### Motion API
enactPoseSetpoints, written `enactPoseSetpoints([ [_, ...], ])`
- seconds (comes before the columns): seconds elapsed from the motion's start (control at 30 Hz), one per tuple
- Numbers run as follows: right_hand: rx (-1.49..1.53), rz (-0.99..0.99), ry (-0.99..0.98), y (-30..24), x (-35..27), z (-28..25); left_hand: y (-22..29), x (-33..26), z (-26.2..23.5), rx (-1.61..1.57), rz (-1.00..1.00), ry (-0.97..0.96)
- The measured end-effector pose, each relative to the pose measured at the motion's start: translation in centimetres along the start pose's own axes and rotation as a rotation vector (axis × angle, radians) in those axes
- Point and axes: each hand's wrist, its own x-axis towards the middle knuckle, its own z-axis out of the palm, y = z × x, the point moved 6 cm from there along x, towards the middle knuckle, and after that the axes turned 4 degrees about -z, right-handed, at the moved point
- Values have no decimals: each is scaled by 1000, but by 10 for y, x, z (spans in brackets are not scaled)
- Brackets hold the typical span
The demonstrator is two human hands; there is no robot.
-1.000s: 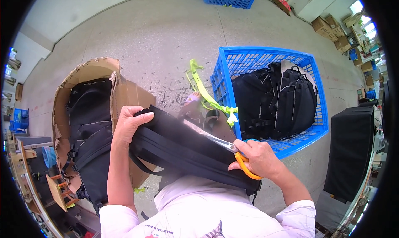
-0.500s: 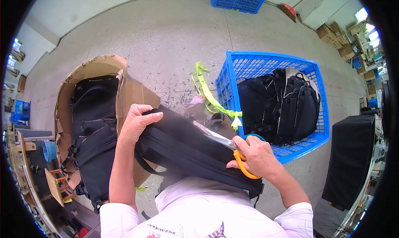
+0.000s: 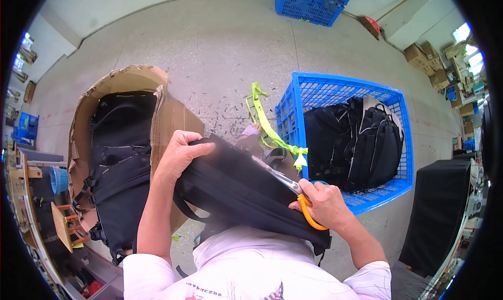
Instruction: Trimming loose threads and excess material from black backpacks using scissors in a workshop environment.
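Observation:
A black backpack (image 3: 236, 195) lies across my lap, tilted from upper left to lower right. My left hand (image 3: 178, 156) grips its upper left end with the fingers curled over the edge. My right hand (image 3: 325, 206) is closed on orange-handled scissors (image 3: 293, 190), whose metal blades lie against the backpack's upper edge and point up-left. Below the bag is my white shirt.
A blue plastic crate (image 3: 293, 111) at the right holds several black backpacks (image 3: 356, 143). A yellow-green strap (image 3: 267, 127) hangs by its left wall. An open cardboard box (image 3: 162, 117) at the left holds more black bags. Thread scraps litter the concrete floor. A black case (image 3: 440, 206) stands far right.
My left hand slid a little up and right along the backpack's upper end. The scissors and my right hand shifted slightly along the bag's edge; the bag stays on my lap.

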Motion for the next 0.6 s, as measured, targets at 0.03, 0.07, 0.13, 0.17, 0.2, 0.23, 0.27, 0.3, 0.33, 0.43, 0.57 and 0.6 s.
enactPoseSetpoints([
  [0.03, 2, 23, -17, 1, -2, 1, 1, 0, 1, -8, 6, 6],
  [0.07, 4, 45, -33, 3, -2, 1, 3, -1, 2, -11, 6, -1],
  [0.13, -6, 45, -20, 0, 1, -4, 7, -4, 4, -16, 9, -2],
  [0.17, -12, 54, -5, -1, 3, -7, 9, -5, 6, -22, -2, -8],
  [0.2, -15, 49, -7, -4, 6, -8, 10, -7, 8, -28, -14, -17],
  [0.23, -43, 39, -13, -7, 10, -8, 11, -8, 8, -32, -12, -12],
  [0.27, -70, 31, -19, -9, 13, -8, 13, -9, 9, -41, -10, -13],
  [0.3, -71, 25, -21, -8, 14, -7, 14, -10, 9, -50, -8, -13],
  [0.33, -86, 18, -9, -8, 14, -6, 14, -10, 9, -53, -7, -8],
  [0.43, -79, 9, -4, -7, 15, -2, 10, -10, 5, -61, -9, -5],
  [0.57, -65, 31, 7, -6, 13, 2, 11, -10, 6, -68, -8, -28],
  [0.6, -67, 28, 5, -5, 11, 4, 12, -10, 7, -77, -6, -34],
])
